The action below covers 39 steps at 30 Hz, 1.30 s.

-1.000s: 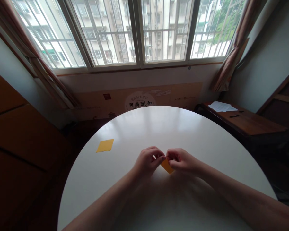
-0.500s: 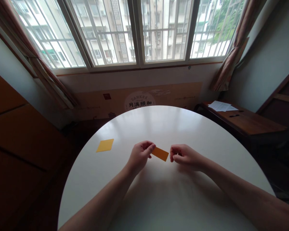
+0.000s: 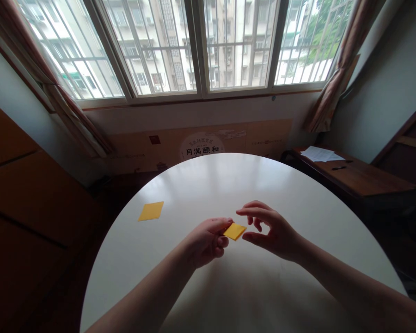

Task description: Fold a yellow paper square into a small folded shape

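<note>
While daylight comes through the wide barred window (image 3: 235, 46) on the far side, the round white desk (image 3: 291, 185) takes up the near middle of the scene. Brown cabinet (image 3: 17, 199) at left, reaching the near edge. Curtains (image 3: 60, 99) tied back at the left and right ends of the window. Printed board (image 3: 142, 148) low along the far wall, behind the desk. Wooden side table (image 3: 374, 178) at far right, bearing white paper sheets (image 3: 317, 153).

Left hand (image 3: 210, 243): pinching the small yellow paper (image 3: 235, 231) at its left end, thumb uppermost. Right hand (image 3: 277, 231): thumb and fingers spread, just right of that paper; contact at the thumb tip cannot be told. Yellow square (image 3: 151, 211) lies flat toward the left edge of the desk, apart from both hands. Small yellow paper is held over the desk's middle. Smallest item: dark pen (image 3: 339, 168), on the side table near the sheets.
</note>
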{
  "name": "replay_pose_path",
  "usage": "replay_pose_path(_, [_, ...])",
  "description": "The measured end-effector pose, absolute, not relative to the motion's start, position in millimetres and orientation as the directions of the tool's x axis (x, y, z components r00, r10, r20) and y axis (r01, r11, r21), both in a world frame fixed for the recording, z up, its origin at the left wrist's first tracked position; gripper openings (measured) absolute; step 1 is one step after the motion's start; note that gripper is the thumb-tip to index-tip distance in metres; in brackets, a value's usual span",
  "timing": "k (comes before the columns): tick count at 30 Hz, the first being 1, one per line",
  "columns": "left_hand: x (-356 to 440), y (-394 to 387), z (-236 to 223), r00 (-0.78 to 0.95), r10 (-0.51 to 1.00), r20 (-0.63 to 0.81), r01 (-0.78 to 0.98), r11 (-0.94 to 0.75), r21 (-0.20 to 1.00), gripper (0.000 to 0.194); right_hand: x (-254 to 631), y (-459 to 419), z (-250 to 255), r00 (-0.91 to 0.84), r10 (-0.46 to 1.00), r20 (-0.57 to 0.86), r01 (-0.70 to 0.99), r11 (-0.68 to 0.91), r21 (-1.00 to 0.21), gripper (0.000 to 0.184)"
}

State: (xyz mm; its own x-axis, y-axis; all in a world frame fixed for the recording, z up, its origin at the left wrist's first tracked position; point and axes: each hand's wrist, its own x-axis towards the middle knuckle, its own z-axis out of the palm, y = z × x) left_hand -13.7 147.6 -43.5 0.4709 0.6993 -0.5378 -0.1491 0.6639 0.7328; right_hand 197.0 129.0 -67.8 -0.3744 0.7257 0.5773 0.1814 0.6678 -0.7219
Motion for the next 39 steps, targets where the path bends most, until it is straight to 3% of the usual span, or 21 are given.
replay_pose_path(4, [-11.2, 142.7, -46.7, 0.539, 0.648, -0.538, -0.061, 0.667, 0.742, 0.026, 192.5, 122.9, -63.0, -0.385, 0.736, 0.557, 0.17, 0.65, -0.741, 0.015])
replay_pose_path(7, [-6.0, 138.4, -51.0, 0.542, 0.672, -0.505, 0.044, 0.577, 0.816, 0.025, 189.8, 119.9, -60.4, -0.299, 0.836, 0.461, 0.067, 0.5, -0.863, 0.021])
replay_pose_path(11, [-1.2, 135.2, -50.7, 0.382, 0.899, -0.211, 0.135, 0.172, 0.976, 0.036, 190.4, 117.8, -59.3, -0.21, 0.967, 0.141, -0.068, 0.13, -0.989, 0.034])
replay_pose_path(13, [-2.1, 134.5, -46.6, 0.329, 0.943, -0.056, 0.131, 0.013, 0.991, 0.043, 191.1, 117.2, -59.8, -0.196, 0.979, 0.049, -0.084, 0.033, -0.996, 0.037])
replay_pose_path(16, [-5.2, 132.3, -39.0, 0.324, 0.946, 0.036, 0.115, -0.077, 0.99, 0.044, 190.0, 116.5, -61.6, -0.213, 0.977, -0.01, -0.099, -0.031, -0.995, 0.038])
replay_pose_path(22, [-4.3, 129.5, -36.9, 0.297, 0.955, 0.017, 0.095, -0.047, 0.994, 0.032, 185.2, 115.8, -64.9, -0.231, 0.972, -0.035, -0.087, -0.057, -0.995, 0.041])
replay_pose_path(32, [-0.9, 137.1, -50.5, 0.221, 0.96, -0.17, -0.175, 0.211, 0.962, 0.034, 181.6, 115.9, -68.5, -0.215, 0.976, 0.028, -0.089, 0.009, -0.996, 0.03])
replay_pose_path(36, [-3.9, 143.5, -57.6, 0.328, 0.93, -0.164, -0.055, 0.192, 0.98, 0.032, 183.4, 122.1, -69.6, -0.17, 0.985, 0.031, -0.135, 0.008, -0.991, 0.034])
replay_pose_path(39, [-7.5, 149.3, -61.2, 0.418, 0.904, -0.096, 0.121, 0.049, 0.991, 0.032, 188.4, 128.3, -68.9, -0.127, 0.991, 0.028, -0.106, 0.015, -0.994, 0.036])
